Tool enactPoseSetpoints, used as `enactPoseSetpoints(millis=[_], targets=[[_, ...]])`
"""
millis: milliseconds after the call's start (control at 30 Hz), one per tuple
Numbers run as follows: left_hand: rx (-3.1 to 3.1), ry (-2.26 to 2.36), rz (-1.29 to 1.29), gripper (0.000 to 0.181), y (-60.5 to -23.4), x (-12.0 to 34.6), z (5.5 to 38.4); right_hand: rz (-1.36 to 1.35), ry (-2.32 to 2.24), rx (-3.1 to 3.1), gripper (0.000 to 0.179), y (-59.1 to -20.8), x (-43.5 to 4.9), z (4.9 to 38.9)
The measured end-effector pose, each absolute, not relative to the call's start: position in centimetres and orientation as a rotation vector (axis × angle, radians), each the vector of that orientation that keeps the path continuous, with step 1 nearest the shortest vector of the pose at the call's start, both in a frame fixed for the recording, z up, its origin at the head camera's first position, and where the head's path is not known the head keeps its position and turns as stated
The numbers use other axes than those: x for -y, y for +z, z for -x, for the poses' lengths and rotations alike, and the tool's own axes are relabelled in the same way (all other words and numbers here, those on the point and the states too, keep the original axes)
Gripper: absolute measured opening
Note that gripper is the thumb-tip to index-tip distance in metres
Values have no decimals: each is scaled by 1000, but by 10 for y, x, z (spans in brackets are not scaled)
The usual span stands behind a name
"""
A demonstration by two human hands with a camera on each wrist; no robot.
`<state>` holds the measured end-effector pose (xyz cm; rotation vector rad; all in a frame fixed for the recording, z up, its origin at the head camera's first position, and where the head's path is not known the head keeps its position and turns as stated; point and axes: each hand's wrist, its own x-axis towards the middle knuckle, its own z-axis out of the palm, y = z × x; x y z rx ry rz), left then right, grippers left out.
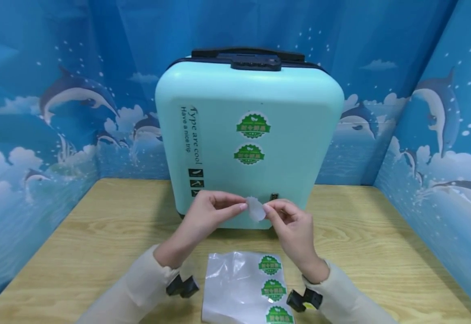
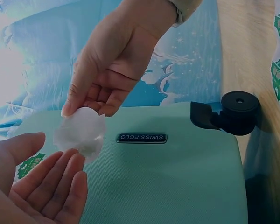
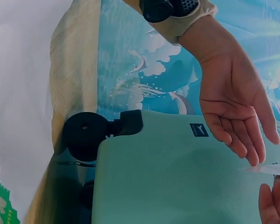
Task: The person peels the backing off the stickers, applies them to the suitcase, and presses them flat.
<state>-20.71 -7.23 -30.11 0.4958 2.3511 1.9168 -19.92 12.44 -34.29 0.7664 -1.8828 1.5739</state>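
A round, scallop-edged sticker (image 1: pixel 255 209) hangs in front of the suitcase's lower part, its pale side toward the head camera. My right hand (image 1: pixel 296 227) pinches it by the edge between thumb and fingers. On its other side is my left hand (image 1: pixel 205 211), thumb held away and fingers loosely extended, with fingertips at the sticker's lower edge in the left wrist view. Behind stands a mint-green suitcase (image 1: pixel 292 171) bearing two green badge stickers, the upper sticker (image 1: pixel 253 125) and the lower sticker (image 1: pixel 249 154), one above the other.
A glossy backing sheet (image 1: pixel 231 288) lies on the wooden table (image 1: pixel 353 252) between my forearms, with several green stickers along its right side. Blue dolphin-print curtains (image 1: pixel 130 49) enclose the table's back and sides. A black suitcase wheel (image 2: pixel 240 112) shows in the left wrist view.
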Motion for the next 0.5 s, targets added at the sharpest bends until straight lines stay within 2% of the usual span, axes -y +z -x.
enactPoseSetpoints(millis=[267,500], targets=[[-2463,1917,-504,20,-301,64,214,-873,1371,1831,14,-344,-121,201],[-2464,1940,-495,20,-298,59,213,-926,1284,1800,12,-346,-118,203]])
